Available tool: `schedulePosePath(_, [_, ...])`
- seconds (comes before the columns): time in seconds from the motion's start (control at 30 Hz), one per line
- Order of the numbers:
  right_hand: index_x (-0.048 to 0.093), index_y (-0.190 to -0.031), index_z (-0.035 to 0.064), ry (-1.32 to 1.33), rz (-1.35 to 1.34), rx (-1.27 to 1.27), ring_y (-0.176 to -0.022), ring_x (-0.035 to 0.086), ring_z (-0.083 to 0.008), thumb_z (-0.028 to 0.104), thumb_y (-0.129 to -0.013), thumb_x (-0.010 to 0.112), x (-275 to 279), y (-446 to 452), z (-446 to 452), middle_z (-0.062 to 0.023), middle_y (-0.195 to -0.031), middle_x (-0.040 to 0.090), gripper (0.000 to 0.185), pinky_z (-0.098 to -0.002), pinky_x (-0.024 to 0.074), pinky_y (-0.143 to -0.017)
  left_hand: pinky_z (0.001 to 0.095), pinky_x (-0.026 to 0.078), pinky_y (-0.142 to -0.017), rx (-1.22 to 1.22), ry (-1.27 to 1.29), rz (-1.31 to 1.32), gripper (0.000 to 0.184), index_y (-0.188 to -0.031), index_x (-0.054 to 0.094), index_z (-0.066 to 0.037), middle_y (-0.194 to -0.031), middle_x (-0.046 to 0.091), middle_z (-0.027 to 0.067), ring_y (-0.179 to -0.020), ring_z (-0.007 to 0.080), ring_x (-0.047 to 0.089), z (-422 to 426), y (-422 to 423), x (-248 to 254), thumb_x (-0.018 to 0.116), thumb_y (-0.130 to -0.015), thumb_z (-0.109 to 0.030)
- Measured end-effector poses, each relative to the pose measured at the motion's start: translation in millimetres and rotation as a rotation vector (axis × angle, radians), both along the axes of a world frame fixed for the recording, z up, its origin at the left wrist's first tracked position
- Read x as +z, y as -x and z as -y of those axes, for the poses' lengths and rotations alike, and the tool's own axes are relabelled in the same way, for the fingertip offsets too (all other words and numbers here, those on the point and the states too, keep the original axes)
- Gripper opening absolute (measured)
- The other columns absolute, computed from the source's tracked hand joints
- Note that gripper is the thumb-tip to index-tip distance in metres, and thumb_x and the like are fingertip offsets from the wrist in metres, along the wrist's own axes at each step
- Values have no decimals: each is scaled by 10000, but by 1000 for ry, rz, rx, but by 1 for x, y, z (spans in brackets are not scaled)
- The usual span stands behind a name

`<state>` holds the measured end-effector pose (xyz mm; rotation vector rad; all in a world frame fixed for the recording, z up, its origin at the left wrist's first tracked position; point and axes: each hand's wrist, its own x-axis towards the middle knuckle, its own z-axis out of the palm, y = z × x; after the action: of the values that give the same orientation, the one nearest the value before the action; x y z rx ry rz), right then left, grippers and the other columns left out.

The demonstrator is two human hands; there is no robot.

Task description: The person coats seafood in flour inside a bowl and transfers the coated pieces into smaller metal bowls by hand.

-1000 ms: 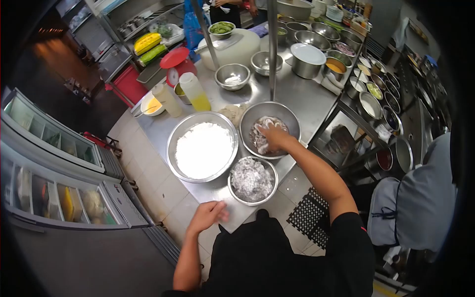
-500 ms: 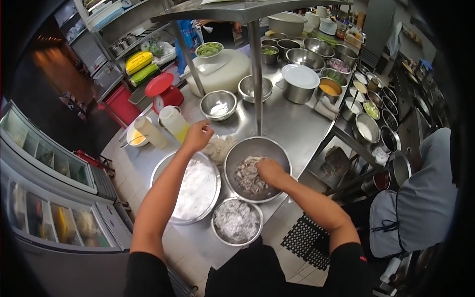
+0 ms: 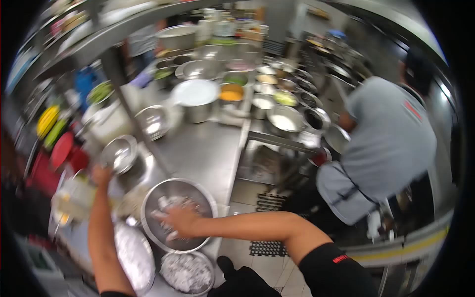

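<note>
My right hand (image 3: 179, 220) reaches into a steel bowl (image 3: 210, 198) of pale, wet-looking pieces, its fingers spread over them. Blurred by motion, my left hand (image 3: 102, 174) is beside the rim of a small steel bowl (image 3: 120, 154); its fingers cannot be made out. Below my left forearm lies a large bowl of white powder (image 3: 132, 257). A smaller bowl of powder-coated pieces (image 3: 187, 272) stands nearest my body.
A co-worker in grey (image 3: 391, 143) stands at the right by many containers. A lidded pot (image 3: 195, 101), an orange-filled pot (image 3: 231, 93) and a shelf post (image 3: 133, 114) are ahead. A red scale (image 3: 69, 153) is at the left.
The view has swung right. My left hand has gone from near the table's front edge, past the squeeze bottles, to the small steel bowl. My right hand stays in its bowl, fingers now more spread.
</note>
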<state>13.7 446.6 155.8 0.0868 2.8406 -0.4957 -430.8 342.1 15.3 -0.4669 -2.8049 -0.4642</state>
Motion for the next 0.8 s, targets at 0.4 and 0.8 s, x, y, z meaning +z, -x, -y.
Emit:
schedulePosePath(0.4, [515, -1245, 102, -97, -213, 318, -1176, 513, -342, 180, -752, 672, -84, 20, -11, -170, -1263, 520, 523, -464, 461, -932, 290, 534, -493, -44, -1014, 709, 216, -838, 582, 10, -790, 593, 97, -671, 169, 610, -16, -61, 84, 636, -810, -197])
schedulePosePath(0.8, [602, -1054, 7, -2, -239, 225, -1002, 601, -391, 24, -788, 523, -62, 21, -14, -247, -1070, 596, 278, -457, 488, -867, 286, 433, -419, -171, -1011, 687, 249, -626, 574, 76, -573, 572, 131, -449, 165, 538, 54, -200, 229, 568, -779, -120])
